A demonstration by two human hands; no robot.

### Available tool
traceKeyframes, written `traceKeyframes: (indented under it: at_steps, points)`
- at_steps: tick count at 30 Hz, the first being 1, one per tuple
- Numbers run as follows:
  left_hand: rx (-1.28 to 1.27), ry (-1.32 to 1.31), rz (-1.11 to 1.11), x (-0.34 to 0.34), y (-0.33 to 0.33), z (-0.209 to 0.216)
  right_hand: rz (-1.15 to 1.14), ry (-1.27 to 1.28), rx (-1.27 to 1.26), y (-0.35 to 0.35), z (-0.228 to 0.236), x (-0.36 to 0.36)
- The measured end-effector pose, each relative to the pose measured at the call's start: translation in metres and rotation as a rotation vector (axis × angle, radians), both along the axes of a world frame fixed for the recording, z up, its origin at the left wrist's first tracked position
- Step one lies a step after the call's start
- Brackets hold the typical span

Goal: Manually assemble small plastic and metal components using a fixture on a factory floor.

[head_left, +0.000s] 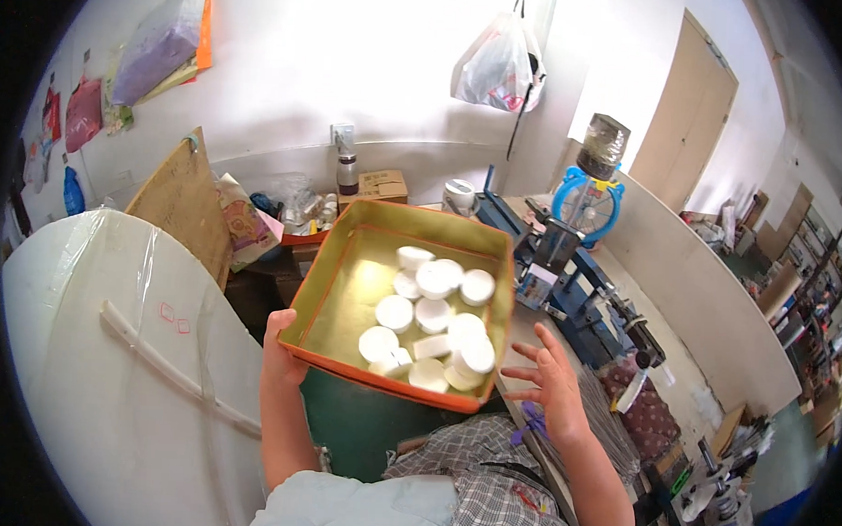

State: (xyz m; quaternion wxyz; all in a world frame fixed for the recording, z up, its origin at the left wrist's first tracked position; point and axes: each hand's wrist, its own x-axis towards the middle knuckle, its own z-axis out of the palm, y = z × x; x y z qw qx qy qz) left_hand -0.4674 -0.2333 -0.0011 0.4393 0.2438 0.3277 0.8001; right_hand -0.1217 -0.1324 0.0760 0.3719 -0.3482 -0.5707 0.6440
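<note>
A square orange box (393, 390) with a yellowish inside is held up in front of me, tilted so its inside faces me. Several round white lids or discs (432, 316) lie loose in its lower right part, some blurred. My left hand (283, 346) grips the box at its lower left corner, thumb on the rim and the other fingers hidden behind the wall. Just off the box's lower right corner, my right hand (554, 384) has its fingers spread and holds nothing.
A blue machine (582, 296) with a blue wheel (586, 206) stands on the bench to the right. A large white plastic-covered container (112, 345) fills the left side. Behind the box are a cardboard carton (383, 184) and a bottle (347, 175). A patterned cushion (646, 415) sits at right.
</note>
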Motion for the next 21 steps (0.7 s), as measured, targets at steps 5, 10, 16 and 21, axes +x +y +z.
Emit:
traceKeyframes:
  at_steps: [5,10,16,21]
  points:
    - [-0.118,0.034,0.223,-0.025,0.005,-0.017,0.069,-0.226,-0.075,0.023,-0.043,0.017]
    - [-0.281,0.030,0.413,-0.072,0.049,-0.089,0.191,-0.491,-0.144,0.038,-0.075,0.014]
    - [-0.431,0.036,0.544,-0.103,0.113,-0.138,0.190,-0.685,-0.075,0.057,-0.120,0.014]
    - [-0.524,0.028,0.497,-0.137,0.175,-0.205,0.292,-0.881,0.127,0.073,-0.128,-0.002]
